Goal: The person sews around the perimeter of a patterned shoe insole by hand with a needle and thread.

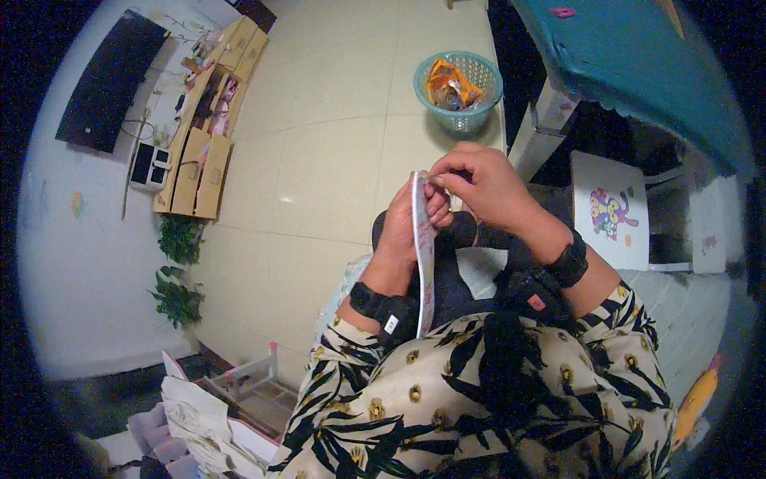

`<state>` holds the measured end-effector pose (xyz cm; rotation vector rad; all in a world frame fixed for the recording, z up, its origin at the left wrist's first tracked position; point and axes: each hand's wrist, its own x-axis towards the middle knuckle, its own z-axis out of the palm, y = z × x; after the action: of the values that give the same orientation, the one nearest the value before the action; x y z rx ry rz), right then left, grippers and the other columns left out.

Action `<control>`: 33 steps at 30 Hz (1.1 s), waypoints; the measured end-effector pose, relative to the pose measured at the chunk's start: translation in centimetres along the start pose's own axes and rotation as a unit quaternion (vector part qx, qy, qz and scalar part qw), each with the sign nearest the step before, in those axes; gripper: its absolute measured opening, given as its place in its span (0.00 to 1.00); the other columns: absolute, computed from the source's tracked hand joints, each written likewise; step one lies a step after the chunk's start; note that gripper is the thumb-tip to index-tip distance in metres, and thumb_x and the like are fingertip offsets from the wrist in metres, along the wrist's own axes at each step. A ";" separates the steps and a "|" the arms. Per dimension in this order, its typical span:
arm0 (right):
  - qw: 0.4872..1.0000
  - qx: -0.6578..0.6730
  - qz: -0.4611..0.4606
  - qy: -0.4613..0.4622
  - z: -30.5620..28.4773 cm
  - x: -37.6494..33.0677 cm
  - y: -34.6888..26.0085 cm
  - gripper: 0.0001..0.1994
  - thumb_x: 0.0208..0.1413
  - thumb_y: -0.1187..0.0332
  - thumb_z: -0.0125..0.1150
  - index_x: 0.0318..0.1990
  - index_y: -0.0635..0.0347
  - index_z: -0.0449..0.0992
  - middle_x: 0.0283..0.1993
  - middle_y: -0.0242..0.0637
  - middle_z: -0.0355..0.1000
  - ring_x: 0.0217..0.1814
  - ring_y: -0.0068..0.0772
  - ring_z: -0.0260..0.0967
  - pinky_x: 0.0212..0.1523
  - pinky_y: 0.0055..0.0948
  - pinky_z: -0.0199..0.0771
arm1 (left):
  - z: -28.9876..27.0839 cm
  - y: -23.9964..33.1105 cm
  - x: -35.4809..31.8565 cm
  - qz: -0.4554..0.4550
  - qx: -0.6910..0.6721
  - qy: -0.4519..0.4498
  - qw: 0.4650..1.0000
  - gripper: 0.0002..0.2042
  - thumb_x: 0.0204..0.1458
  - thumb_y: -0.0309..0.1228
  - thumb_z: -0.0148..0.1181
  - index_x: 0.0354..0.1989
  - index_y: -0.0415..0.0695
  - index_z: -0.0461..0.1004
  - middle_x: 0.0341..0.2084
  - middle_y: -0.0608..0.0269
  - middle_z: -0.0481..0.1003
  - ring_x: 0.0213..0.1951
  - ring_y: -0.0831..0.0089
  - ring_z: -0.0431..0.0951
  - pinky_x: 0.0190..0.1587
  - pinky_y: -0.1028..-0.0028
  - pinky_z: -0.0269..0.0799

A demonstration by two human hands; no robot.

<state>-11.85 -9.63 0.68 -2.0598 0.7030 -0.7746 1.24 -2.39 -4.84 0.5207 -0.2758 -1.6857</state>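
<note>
In front of my chest, a thin, flat, pale piece with a pinkish pattern [424, 267] stands nearly edge-on, its lower end reaching down to my shirt. Its kind cannot be made out. My left hand [407, 219] is closed around its upper part, with curled fingers showing on the right side. At its top edge, my right hand [483, 188] has thumb and forefinger pinched together close to the left fingertips. Whatever lies in that pinch is too small to name. Both wrists wear black bands.
Ahead on the tiled floor [335, 168] stands a teal plastic basket [459, 121] holding an orange wrapper. A wooden cabinet [209, 172] and leafy plants [177, 295] line the left wall. To the right are a teal-covered table [638, 72] and a white panel with cartoon figures [594, 184].
</note>
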 end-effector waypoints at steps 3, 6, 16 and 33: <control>0.999 0.031 -0.009 0.009 -0.9 0.0 0.4 0.04 0.42 0.71 0.55 0.27 0.59 0.74 0.24 0.40 0.66 0.26 0.35 0.64 0.28 0.28 0.64 | 1.5 1.2 -0.9 0.046 0.142 0.023 0.989 0.07 0.50 0.34 0.49 0.30 0.44 0.64 0.17 0.69 0.63 0.17 0.80 0.62 0.19 0.81 0.59; 0.997 0.075 -0.001 -0.009 -1.2 -0.5 1.7 0.04 0.42 0.71 0.57 0.27 0.60 0.74 0.24 0.35 0.65 0.26 0.28 0.63 0.27 0.24 0.63 | 2.5 2.2 -1.6 0.028 0.211 0.018 0.977 0.08 0.48 0.29 0.52 0.35 0.40 0.66 0.24 0.67 0.71 0.24 0.81 0.72 0.28 0.82 0.70; 0.980 0.188 0.055 -0.037 -0.6 -1.7 2.8 0.05 0.44 0.72 0.55 0.29 0.63 0.73 0.27 0.32 0.66 0.31 0.22 0.63 0.33 0.21 0.64 | 4.8 2.6 -2.7 0.027 0.422 0.077 0.903 0.07 0.48 0.27 0.51 0.34 0.37 0.67 0.26 0.66 0.71 0.26 0.83 0.70 0.28 0.83 0.67; 0.957 0.259 0.109 -0.068 -0.5 -3.3 1.9 0.07 0.48 0.74 0.53 0.35 0.63 0.69 0.31 0.30 0.68 0.32 0.17 0.64 0.35 0.18 0.65 | 5.6 1.6 -3.1 0.064 0.487 0.070 0.868 0.07 0.47 0.29 0.53 0.33 0.40 0.67 0.23 0.69 0.70 0.23 0.85 0.69 0.23 0.86 0.65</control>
<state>-14.72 -8.50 -1.54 -1.5143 0.5632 -0.6051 0.27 -0.28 1.38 1.3267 -1.0533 -1.2718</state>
